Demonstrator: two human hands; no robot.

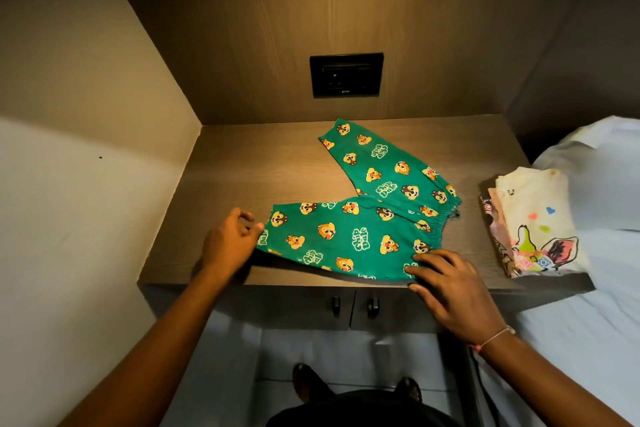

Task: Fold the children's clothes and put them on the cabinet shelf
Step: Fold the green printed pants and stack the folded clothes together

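Green cartoon-print trousers [360, 218] are spread in a V on a wooden cabinet shelf [263, 166]. The near leg's hem is pinched by the left hand [230, 244]; the waistband is pressed by the right hand [446, 288], fingers spread. Folded clothes [533, 222] are stacked at right

Shelf [242, 163] bare left of trousers [346, 236]

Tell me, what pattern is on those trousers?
Green trousers printed with cartoon chipmunks; the head view shows it.
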